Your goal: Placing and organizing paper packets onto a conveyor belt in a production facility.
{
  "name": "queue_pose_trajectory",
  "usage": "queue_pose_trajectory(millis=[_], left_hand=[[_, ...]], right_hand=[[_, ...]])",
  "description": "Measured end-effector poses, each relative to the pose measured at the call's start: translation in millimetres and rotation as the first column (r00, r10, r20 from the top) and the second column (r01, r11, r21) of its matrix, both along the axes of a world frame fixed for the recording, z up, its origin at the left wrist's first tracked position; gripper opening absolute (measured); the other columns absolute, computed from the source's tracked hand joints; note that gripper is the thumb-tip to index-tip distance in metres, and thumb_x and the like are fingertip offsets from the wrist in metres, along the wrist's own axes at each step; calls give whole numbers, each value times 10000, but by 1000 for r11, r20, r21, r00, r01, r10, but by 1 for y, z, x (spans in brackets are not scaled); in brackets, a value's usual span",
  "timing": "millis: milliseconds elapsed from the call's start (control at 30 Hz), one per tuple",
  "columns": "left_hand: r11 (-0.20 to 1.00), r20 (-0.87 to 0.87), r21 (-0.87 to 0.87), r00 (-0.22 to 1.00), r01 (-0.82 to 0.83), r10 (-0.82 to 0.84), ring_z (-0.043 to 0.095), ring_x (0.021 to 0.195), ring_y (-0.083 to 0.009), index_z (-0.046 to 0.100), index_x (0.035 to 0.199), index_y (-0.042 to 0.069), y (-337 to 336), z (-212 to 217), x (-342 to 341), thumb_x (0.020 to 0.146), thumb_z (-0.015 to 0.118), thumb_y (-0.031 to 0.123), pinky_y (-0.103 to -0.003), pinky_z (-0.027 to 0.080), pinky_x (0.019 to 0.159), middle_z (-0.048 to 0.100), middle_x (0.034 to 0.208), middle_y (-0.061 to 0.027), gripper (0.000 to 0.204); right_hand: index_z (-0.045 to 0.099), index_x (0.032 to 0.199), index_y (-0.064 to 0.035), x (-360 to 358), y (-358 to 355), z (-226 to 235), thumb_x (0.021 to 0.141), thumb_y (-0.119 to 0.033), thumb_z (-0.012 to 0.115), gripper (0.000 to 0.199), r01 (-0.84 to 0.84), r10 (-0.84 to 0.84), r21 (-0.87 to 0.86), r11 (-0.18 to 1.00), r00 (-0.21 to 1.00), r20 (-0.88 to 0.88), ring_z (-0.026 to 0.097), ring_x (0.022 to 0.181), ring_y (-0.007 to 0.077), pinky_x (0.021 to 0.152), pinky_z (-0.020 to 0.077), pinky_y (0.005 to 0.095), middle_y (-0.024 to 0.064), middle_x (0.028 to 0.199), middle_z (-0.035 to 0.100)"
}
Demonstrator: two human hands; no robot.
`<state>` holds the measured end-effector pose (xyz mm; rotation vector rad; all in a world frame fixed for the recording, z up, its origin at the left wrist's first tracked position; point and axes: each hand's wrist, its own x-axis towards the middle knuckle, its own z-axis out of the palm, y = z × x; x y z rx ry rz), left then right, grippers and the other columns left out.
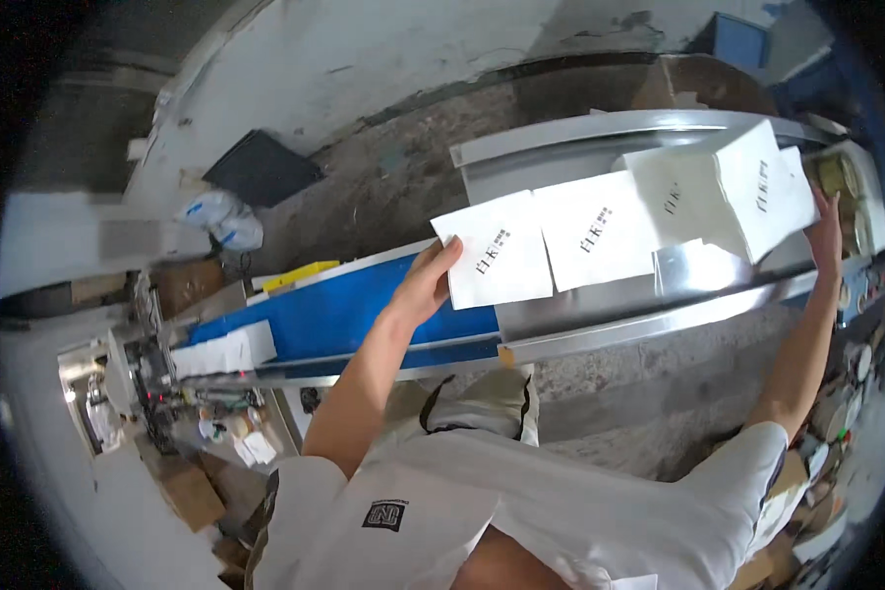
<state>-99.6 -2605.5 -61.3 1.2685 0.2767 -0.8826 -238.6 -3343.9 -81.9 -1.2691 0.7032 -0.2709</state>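
Note:
A row of white square paper pieces point(497, 251) with dark print lies across a shiny metal tray-like table point(678, 270). Whether they are bags, napkins or stacked sheets I cannot tell. My left hand point(429, 282) grips the row's left end, thumb on top and the other fingers mostly hidden. At the far right end my right hand point(826, 234) holds the edge of the last pieces point(796, 202), its fingers partly out of sight. Toward the right, one white piece point(754, 187) stands tilted up above the others.
A blue conveyor belt point(364, 303) joins the metal table on the left, with more white pieces point(226, 351) at its far end beside a machine point(143, 369). A yellow object point(302, 274) lies along the belt's back edge. Cluttered items point(841, 413) crowd the right side.

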Motion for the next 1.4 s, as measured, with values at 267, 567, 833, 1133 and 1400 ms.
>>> queue_pose_trajectory(millis=[267,567,833,1133,1400], left_hand=[[993,27,110,999,33,-37,601,1106,-184,438,1360,-28,-16,14,-2,908,657,467,-313,491,916,602,1226,-121,705],[995,55,95,998,-36,31,646,1023,-196,468,1310,-51,-19,6,-8,920,683,321,-307,545,830,622,1170,-161,581],[997,81,76,997,-25,19,646,1022,-180,497,1294,-60,-2,8,-4,899,705,306,-292,545,812,636,1155,-155,577],[984,63,-170,996,-46,57,650,1064,-202,453,1352,-3,208,8,9,870,733,310,-327,541,853,635,1194,-123,639],[998,108,-65,994,-16,23,624,1065,-171,532,1315,17,495,-36,19,858,748,273,-324,508,878,646,1186,-102,566]], right_hand=[[327,1496,-22,18,-1,4,958,-432,575,721,-192,190,-3,981,975,-117,527,1219,213,981,443,339,129,1437,470],[492,1356,33,-2,34,22,885,-496,651,725,-236,110,-392,889,942,-317,586,1115,239,950,460,357,158,1237,593],[559,1299,-10,-3,62,46,969,-460,553,559,-63,-5,-199,978,946,-325,616,1039,175,881,484,296,64,1184,642],[618,1241,9,-12,500,183,1025,-309,468,412,299,-156,-758,580,954,257,623,1102,253,909,516,410,166,1231,621],[171,1533,-28,129,965,-38,979,-574,431,820,-616,676,391,684,736,-25,368,1379,350,1106,328,519,229,1510,336]])
